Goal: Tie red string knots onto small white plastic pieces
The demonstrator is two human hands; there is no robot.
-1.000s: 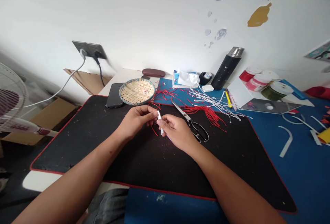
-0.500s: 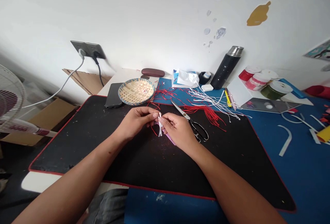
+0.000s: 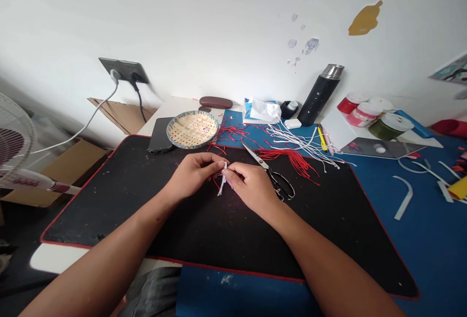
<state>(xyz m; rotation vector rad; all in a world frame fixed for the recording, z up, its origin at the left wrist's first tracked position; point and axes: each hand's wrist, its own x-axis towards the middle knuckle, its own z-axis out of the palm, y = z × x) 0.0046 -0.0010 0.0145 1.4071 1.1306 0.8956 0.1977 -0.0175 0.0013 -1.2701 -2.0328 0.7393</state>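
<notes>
As the left hand (image 3: 193, 175) and right hand (image 3: 251, 184) pinch its upper end, a white strip (image 3: 222, 185) hangs between them, likely light, limp and best held near that end.

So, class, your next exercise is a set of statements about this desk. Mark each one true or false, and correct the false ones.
1. The left hand and right hand both hold a white strand. True.
2. The scissors lie to the left of both hands. False: the scissors lie to the right, beside the right hand.
3. The black mat has a green edge. False: the mat's edge is red.
4. The woven basket sits beyond the left hand, toward the wall. True.
5. The black flask has a gold cap. False: the flask's cap is silver.
6. White cords and red cords lie near the scissors. True.
</notes>
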